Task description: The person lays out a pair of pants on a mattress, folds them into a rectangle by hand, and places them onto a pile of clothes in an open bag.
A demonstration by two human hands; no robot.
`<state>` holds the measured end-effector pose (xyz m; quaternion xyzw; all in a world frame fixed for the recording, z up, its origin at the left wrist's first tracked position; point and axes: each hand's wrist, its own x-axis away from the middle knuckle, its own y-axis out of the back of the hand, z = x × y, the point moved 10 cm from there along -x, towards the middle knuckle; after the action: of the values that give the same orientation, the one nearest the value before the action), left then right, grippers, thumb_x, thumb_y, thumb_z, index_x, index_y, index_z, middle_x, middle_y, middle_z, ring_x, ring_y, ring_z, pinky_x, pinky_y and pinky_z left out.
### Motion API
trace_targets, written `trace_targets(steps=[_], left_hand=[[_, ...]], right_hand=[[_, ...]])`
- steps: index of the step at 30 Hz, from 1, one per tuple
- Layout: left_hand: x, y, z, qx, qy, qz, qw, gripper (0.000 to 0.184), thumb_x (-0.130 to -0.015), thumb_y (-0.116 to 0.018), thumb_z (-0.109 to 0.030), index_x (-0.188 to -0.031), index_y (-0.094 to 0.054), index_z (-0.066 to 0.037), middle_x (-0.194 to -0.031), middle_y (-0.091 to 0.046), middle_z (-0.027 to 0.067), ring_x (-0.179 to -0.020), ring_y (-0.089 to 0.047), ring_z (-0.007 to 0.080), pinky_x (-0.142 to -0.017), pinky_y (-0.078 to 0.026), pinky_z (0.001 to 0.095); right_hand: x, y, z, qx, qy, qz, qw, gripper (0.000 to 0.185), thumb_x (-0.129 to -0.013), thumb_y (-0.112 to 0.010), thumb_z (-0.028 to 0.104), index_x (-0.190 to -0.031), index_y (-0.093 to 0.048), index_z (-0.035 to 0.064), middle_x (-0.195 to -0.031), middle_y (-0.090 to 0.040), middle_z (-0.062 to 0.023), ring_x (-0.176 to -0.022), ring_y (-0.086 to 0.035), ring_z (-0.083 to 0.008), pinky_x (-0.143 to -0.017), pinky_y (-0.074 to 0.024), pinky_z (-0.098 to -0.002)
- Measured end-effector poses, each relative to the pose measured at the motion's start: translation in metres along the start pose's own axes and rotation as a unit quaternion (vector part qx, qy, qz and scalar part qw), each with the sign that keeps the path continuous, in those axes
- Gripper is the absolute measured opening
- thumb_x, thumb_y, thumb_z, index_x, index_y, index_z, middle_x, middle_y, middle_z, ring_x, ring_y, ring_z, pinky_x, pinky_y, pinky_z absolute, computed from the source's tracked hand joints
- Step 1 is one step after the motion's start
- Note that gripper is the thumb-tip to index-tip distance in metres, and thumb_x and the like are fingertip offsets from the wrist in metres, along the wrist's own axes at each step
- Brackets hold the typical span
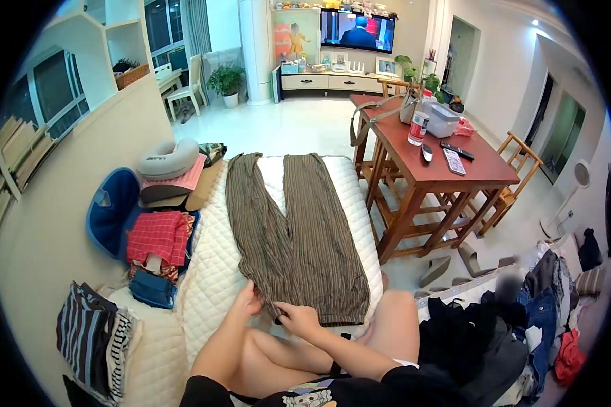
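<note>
A pair of brown striped trousers lies spread on the white quilted mattress, legs pointing away from me and waistband close to my knees. My left hand pinches the cloth at the left side of the waist. Just to its right, my right hand grips the waistband's edge, thumb on top. The leg on the left is creased and angled, while the one on the right lies flatter.
Folded clothes and a grey neck pillow sit by an open blue bin at left. Striped garments are stacked nearer me. A clothes heap lies at right. Beyond stands a red-brown table with a bottle and phone.
</note>
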<state>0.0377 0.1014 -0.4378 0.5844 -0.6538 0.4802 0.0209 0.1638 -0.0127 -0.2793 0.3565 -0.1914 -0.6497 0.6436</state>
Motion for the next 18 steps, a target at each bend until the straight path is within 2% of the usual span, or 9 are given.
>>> trace_targets(steps=[3,5,6,7,9,11,13,14,18], left_hand=[[-0.011,0.010,0.007,0.139,0.008,-0.038,0.990,0.042,-0.097,-0.039,-0.044,-0.112,-0.055,-0.008,-0.104,-0.063,0.0071,-0.090,-0.060,0.0252,-0.079,-0.053,0.0345],[-0.019,0.014,0.015,0.138,0.035,0.022,0.990,0.050,-0.096,-0.037,-0.049,-0.117,-0.050,-0.006,-0.108,-0.063,0.0085,-0.090,-0.061,0.0237,-0.072,-0.055,0.0314],[-0.013,0.007,0.011,0.108,0.050,0.074,0.990,0.052,-0.096,-0.036,-0.050,-0.119,-0.049,-0.005,-0.110,-0.062,0.0089,-0.089,-0.061,0.0231,-0.070,-0.054,0.0300],[-0.004,-0.007,0.010,0.084,0.065,0.128,0.986,0.054,-0.096,-0.036,-0.051,-0.121,-0.047,-0.005,-0.111,-0.062,0.0094,-0.088,-0.061,0.0225,-0.068,-0.054,0.0287],[-0.003,-0.008,0.016,0.051,0.072,0.072,0.993,0.063,-0.093,-0.029,-0.059,-0.127,-0.044,-0.007,-0.120,-0.058,0.0085,-0.095,-0.057,0.0214,-0.070,-0.051,0.0313],[0.000,-0.011,0.019,0.000,0.089,0.085,0.992,0.066,-0.092,-0.026,-0.063,-0.128,-0.044,-0.010,-0.124,-0.055,0.0077,-0.100,-0.055,0.0216,-0.073,-0.049,0.0335],[0.015,-0.021,0.020,-0.059,0.097,0.070,0.991,0.059,-0.094,-0.027,-0.059,-0.127,-0.045,-0.012,-0.124,-0.055,0.0067,-0.105,-0.051,0.0229,-0.082,-0.046,0.0374],[0.020,-0.025,0.021,-0.086,0.096,0.065,0.989,0.057,-0.095,-0.028,-0.056,-0.126,-0.045,-0.012,-0.124,-0.055,0.0069,-0.105,-0.051,0.0234,-0.083,-0.046,0.0378],[0.015,-0.022,0.024,-0.124,0.094,0.061,0.986,0.034,-0.095,-0.040,-0.032,-0.121,-0.047,-0.011,-0.118,-0.057,0.0093,-0.102,-0.054,0.0254,-0.085,-0.046,0.0400]], right_hand=[[0.001,-0.007,-0.015,0.010,-0.039,0.002,0.999,0.040,-0.079,-0.056,0.021,-0.118,-0.061,0.0228,-0.069,-0.064,-0.0138,-0.061,-0.063,-0.0312,-0.057,-0.0500,-0.0419],[0.002,-0.012,-0.026,0.025,-0.056,0.001,0.998,0.043,-0.080,-0.056,0.022,-0.123,-0.058,0.0215,-0.066,-0.064,-0.0121,-0.058,-0.063,-0.0296,-0.056,-0.0503,-0.0405],[0.007,-0.018,-0.038,-0.145,-0.182,0.058,0.971,0.055,-0.082,-0.059,0.022,-0.134,-0.046,0.0131,-0.072,-0.065,-0.0115,-0.063,-0.064,-0.0262,-0.060,-0.0508,-0.0362],[0.005,-0.015,-0.034,-0.185,-0.150,0.015,0.971,0.058,-0.082,-0.060,0.022,-0.136,-0.041,0.0103,-0.075,-0.065,-0.0119,-0.066,-0.063,-0.0254,-0.061,-0.0506,-0.0346],[0.007,-0.011,-0.026,-0.262,-0.084,-0.073,0.959,0.066,-0.082,-0.062,0.022,-0.139,-0.033,0.0048,-0.082,-0.064,-0.0125,-0.071,-0.063,-0.0236,-0.064,-0.0500,-0.0315],[0.007,-0.015,-0.030,-0.177,-0.085,-0.057,0.979,0.072,-0.082,-0.066,0.021,-0.140,-0.028,0.0019,-0.103,-0.058,-0.0172,-0.092,-0.059,-0.0280,-0.079,-0.0470,-0.0353],[0.013,-0.004,-0.017,-0.002,-0.027,-0.128,0.991,0.073,-0.082,-0.066,0.021,-0.140,-0.028,0.0017,-0.109,-0.056,-0.0181,-0.099,-0.056,-0.0299,-0.084,-0.0449,-0.0380],[0.013,-0.011,-0.023,-0.024,-0.059,-0.105,0.992,0.076,-0.080,-0.069,0.022,-0.141,-0.027,0.0020,-0.119,-0.050,-0.0215,-0.109,-0.050,-0.0330,-0.092,-0.0405,-0.0420],[0.012,-0.023,-0.051,-0.260,-0.078,-0.167,0.948,0.079,-0.082,-0.068,0.017,-0.144,-0.020,0.0045,-0.121,-0.050,-0.0243,-0.103,-0.056,-0.0277,-0.086,-0.0454,-0.0363]])
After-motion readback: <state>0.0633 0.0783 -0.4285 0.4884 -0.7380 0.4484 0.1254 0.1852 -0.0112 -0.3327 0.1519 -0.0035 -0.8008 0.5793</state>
